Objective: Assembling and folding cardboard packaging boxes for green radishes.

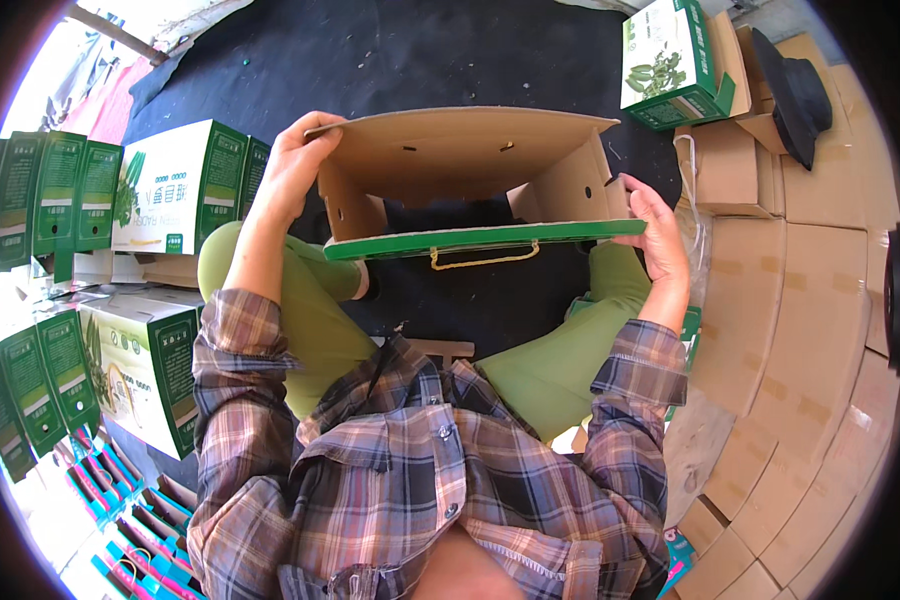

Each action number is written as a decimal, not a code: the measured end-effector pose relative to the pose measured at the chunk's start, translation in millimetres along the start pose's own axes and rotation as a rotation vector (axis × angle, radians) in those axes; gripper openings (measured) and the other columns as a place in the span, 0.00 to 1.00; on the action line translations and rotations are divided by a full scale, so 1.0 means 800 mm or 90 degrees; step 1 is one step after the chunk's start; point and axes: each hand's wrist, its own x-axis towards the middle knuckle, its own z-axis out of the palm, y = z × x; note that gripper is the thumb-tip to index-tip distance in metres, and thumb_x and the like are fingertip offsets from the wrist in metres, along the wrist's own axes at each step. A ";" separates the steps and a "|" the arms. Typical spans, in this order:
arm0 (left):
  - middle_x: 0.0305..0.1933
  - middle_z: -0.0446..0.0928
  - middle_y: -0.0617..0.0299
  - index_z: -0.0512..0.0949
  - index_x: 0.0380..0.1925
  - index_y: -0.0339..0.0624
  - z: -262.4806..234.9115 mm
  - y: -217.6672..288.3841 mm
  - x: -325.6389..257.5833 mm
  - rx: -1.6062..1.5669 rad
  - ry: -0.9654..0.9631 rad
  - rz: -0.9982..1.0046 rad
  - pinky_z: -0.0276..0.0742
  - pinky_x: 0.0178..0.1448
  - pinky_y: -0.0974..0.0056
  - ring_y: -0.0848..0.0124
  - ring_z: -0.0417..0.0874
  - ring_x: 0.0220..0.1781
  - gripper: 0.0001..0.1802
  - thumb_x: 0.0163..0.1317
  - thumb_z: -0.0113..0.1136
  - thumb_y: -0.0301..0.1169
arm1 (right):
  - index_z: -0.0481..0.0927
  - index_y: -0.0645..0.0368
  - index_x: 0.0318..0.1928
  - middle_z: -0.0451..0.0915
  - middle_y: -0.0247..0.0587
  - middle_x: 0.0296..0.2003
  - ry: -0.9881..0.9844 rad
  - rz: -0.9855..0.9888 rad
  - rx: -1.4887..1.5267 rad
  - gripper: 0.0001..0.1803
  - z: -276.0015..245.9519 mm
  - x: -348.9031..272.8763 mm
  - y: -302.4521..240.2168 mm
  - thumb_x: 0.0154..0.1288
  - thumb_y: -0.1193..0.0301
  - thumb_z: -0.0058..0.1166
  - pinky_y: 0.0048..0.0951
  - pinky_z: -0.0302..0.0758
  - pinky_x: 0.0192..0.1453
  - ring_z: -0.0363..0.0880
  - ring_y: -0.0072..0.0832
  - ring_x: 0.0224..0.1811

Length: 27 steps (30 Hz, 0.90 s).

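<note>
Between my knees I hold up a cardboard box (pixel 460 150), its plain brown inside facing me and both ends open, so the dark floor shows through it. Its near edge is green, and a yellow cord handle (pixel 485 259) hangs from that side. My left hand (pixel 300 160) grips the far left corner, thumb and fingers closed on the board's edge. At the right end, my right hand (pixel 657 232) is closed round the side panel and the green edge. Some of its fingers are hidden behind the board.
Green and white printed boxes (pixel 165 190) stand in stacks on my left, with pink and blue cartons (pixel 120 500) below them. Brown cardboard cartons (pixel 740 280) are piled along my right. A black hat (pixel 795 95) rests near another printed box (pixel 670 65) at the far right.
</note>
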 end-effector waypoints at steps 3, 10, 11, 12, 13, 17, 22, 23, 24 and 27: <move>0.34 0.78 0.67 0.79 0.40 0.39 -0.004 -0.002 0.001 0.010 0.002 0.006 0.68 0.47 0.73 0.79 0.74 0.39 0.09 0.66 0.54 0.30 | 0.70 0.54 0.63 0.79 0.36 0.50 -0.037 -0.006 -0.035 0.33 0.004 0.003 -0.002 0.65 0.47 0.54 0.29 0.79 0.43 0.79 0.25 0.47; 0.38 0.78 0.67 0.80 0.39 0.38 0.000 0.008 -0.010 0.027 -0.058 0.126 0.68 0.50 0.72 0.78 0.75 0.43 0.06 0.64 0.54 0.24 | 0.64 0.53 0.66 0.72 0.49 0.57 -0.021 0.256 0.052 0.47 -0.082 0.053 0.143 0.57 0.33 0.51 0.32 0.73 0.39 0.77 0.33 0.43; 0.40 0.78 0.67 0.79 0.38 0.38 -0.020 0.001 -0.025 0.021 -0.048 0.155 0.68 0.52 0.72 0.77 0.75 0.45 0.07 0.63 0.54 0.22 | 0.54 0.54 0.71 0.60 0.59 0.66 0.010 0.388 -0.007 0.54 -0.024 0.046 0.139 0.55 0.31 0.50 0.46 0.75 0.44 0.74 0.49 0.53; 0.43 0.78 0.66 0.79 0.36 0.37 -0.036 -0.007 -0.037 -0.016 -0.030 0.124 0.68 0.57 0.71 0.75 0.75 0.49 0.08 0.60 0.54 0.17 | 0.42 0.53 0.74 0.44 0.63 0.72 -0.059 0.441 0.048 0.60 0.014 0.031 0.134 0.54 0.29 0.49 0.57 0.72 0.52 0.63 0.63 0.63; 0.43 0.78 0.66 0.79 0.36 0.37 -0.044 -0.013 -0.037 -0.019 -0.034 0.127 0.68 0.57 0.71 0.75 0.75 0.49 0.08 0.60 0.54 0.17 | 0.36 0.52 0.74 0.38 0.64 0.72 -0.098 0.493 0.124 0.63 0.023 0.029 0.171 0.53 0.29 0.50 0.66 0.67 0.57 0.53 0.70 0.67; 0.42 0.77 0.64 0.77 0.32 0.37 -0.057 -0.015 -0.036 0.098 -0.117 0.124 0.69 0.59 0.68 0.71 0.76 0.52 0.10 0.54 0.53 0.12 | 0.56 0.54 0.70 0.51 0.62 0.69 -0.063 0.494 0.144 0.51 0.075 0.042 0.298 0.58 0.31 0.46 0.66 0.70 0.54 0.65 0.64 0.61; 0.40 0.78 0.62 0.77 0.30 0.36 -0.050 -0.029 -0.011 0.177 -0.176 0.139 0.70 0.59 0.67 0.69 0.78 0.50 0.12 0.50 0.53 0.09 | 0.80 0.53 0.49 0.83 0.49 0.42 0.013 0.490 0.423 0.37 0.074 0.050 0.415 0.59 0.34 0.49 0.49 0.78 0.46 0.82 0.42 0.38; 0.40 0.78 0.62 0.77 0.29 0.36 -0.060 -0.033 -0.014 0.217 -0.139 0.119 0.70 0.59 0.67 0.69 0.78 0.49 0.12 0.49 0.52 0.09 | 0.80 0.53 0.49 0.83 0.49 0.42 -0.011 0.496 0.429 0.37 0.096 0.054 0.408 0.59 0.34 0.49 0.49 0.78 0.46 0.82 0.42 0.38; 0.39 0.79 0.61 0.78 0.29 0.36 -0.079 -0.031 -0.028 0.237 -0.072 0.088 0.71 0.58 0.66 0.68 0.79 0.49 0.14 0.47 0.50 0.08 | 0.81 0.54 0.47 0.84 0.47 0.40 -0.024 0.510 0.479 0.34 0.132 0.050 0.376 0.59 0.36 0.52 0.45 0.79 0.44 0.82 0.39 0.37; 0.38 0.79 0.61 0.78 0.30 0.37 -0.124 -0.030 -0.049 0.354 0.054 0.047 0.72 0.58 0.66 0.68 0.79 0.49 0.16 0.46 0.47 0.08 | 0.84 0.57 0.40 0.85 0.43 0.38 0.017 0.480 0.532 0.25 0.163 0.035 0.287 0.62 0.47 0.58 0.39 0.80 0.40 0.83 0.35 0.34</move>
